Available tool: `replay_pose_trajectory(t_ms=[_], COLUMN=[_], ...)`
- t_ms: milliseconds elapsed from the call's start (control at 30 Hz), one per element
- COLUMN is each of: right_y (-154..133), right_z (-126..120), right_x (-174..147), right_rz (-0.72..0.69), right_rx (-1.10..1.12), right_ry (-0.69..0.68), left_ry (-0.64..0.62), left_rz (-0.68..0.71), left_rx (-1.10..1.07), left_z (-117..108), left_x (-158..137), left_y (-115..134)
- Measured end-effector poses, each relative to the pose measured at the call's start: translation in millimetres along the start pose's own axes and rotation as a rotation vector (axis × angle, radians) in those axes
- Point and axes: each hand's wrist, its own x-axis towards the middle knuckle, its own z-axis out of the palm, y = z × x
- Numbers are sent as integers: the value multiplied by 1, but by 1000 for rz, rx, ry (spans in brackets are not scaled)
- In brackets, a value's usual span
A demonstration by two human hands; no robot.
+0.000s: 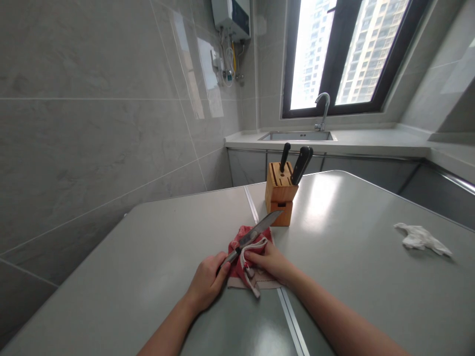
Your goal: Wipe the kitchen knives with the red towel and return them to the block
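My left hand (208, 280) is wrapped round the handle of a kitchen knife (261, 226), whose blade points away and to the right. A red and white cloth (237, 283) lies bunched under and beside the knife. My right hand (273, 263) pinches a fold of that cloth close to the base of the blade; some of its fingers are hidden by the fabric. Just beyond the blade's tip stands a wooden knife block (282, 190). Two black-handled tools sit in its slots, a slim one (285, 157) and a wide one (302, 164).
The grey table (178, 237) has a metal seam running through it. A crumpled white tissue (422, 239) lies at the right. Behind the table are a counter with a sink (297, 136) and a faucet (325, 111), and a tiled wall (92, 138) rises at the left.
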Motion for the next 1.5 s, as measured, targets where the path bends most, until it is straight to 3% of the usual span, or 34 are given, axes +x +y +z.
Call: replay_pose_trajectory(t_ms=[433,600,767,1033,1500], right_y=[-1,2,2,6,3], right_z=[-1,-1,0,2,0], right_x=[3,3,2,4,4], right_rz=[-47,21,69,41,44], right_rx=[3,31,194,318,244], right_ry=[-90,-41,7,104,48], left_ry=[-58,-94,-105,-100,-86], left_rz=[29,35,0,-7,-32], left_rx=[-39,12,-7,-53,3], left_z=[-2,-2,-2,-2,0], left_x=[2,2,2,3,2], left_y=[4,7,7,5,1])
